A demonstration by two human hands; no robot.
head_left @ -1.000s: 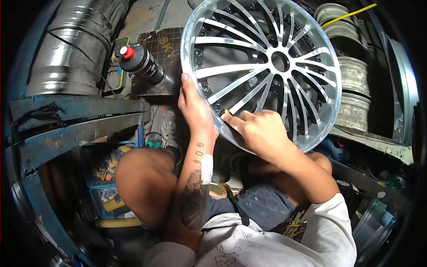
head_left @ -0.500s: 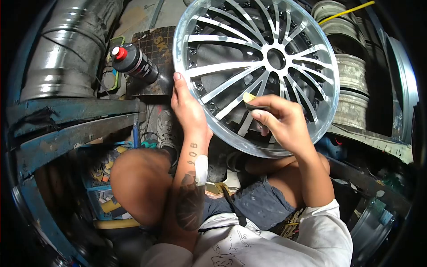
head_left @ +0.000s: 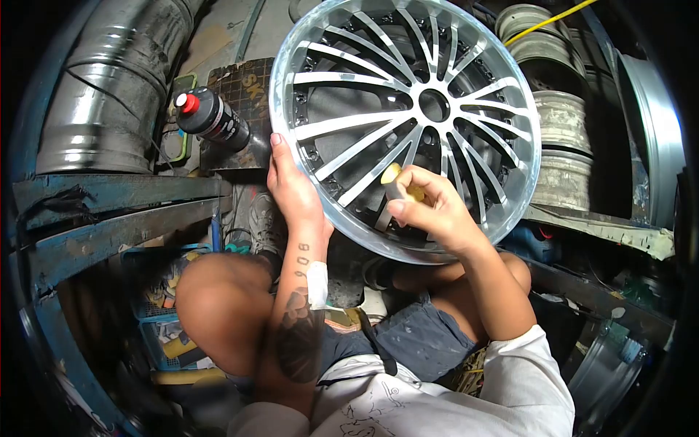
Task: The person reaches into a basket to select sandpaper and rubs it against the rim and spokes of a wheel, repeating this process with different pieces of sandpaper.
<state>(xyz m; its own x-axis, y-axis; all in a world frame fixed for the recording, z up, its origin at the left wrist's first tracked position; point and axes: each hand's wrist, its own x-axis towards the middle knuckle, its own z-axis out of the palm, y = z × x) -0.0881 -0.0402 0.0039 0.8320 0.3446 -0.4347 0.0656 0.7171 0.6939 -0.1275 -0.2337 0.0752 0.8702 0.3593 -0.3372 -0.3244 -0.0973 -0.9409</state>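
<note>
A multi-spoke alloy wheel leans tilted in front of me, its spoke faces bright and the gaps between them black. My left hand is closed around the left edge of its rim, thumb up along the outer lip. In my right hand a curled piece of sandpaper, grey on one side and yellow on the other, is pinched between thumb and fingers. This hand hovers over the lower spokes. The fingers behind the rim are hidden.
A black bottle with a red cap stands on a dark box to the left. Stacked wheels sit at the right, and metal barrel-shaped rims at the far left. A blue basket holds scraps beside my knee.
My right hand has turned the sandpaper upward, so its curled yellow side shows more. The wheel and left hand appear slightly further left in view, with the grip unchanged.
</note>
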